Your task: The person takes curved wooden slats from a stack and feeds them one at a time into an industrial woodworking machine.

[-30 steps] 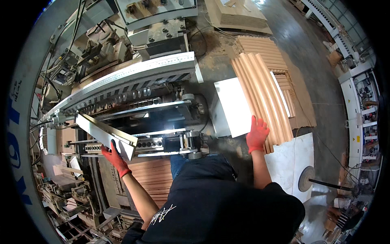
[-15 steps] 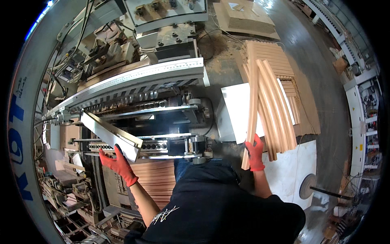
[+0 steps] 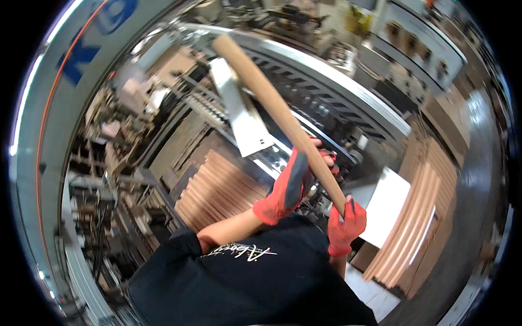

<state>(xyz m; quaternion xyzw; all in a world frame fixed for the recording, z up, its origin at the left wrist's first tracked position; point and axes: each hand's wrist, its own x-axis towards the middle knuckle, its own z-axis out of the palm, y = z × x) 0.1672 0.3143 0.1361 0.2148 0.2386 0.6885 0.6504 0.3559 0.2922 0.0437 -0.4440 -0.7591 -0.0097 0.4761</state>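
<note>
"Where is the wooden strip (image 3: pixel 269 100) on your feed?"

"I see it in both hands, slanting from the lower right to the upper left, its far part crossing my view of the machine rail (image 3: pixel 348 81). I can't tell how high above the machine it is."

"And the hands?"

"I have the left hand (image 3: pixel 292 185) curled around the strip's nearer half, fingers showing past its far side. The right hand (image 3: pixel 347 225) pinches the near end between thumb and fingers."

"What's around them?"

"I get a pale metal plate (image 3: pixel 237 111) left of the strip, a pile of strips (image 3: pixel 217 187) beyond the left forearm, and a white board (image 3: pixel 387 209) beside ribbed wooden pieces (image 3: pixel 408 223) on the right."
</note>
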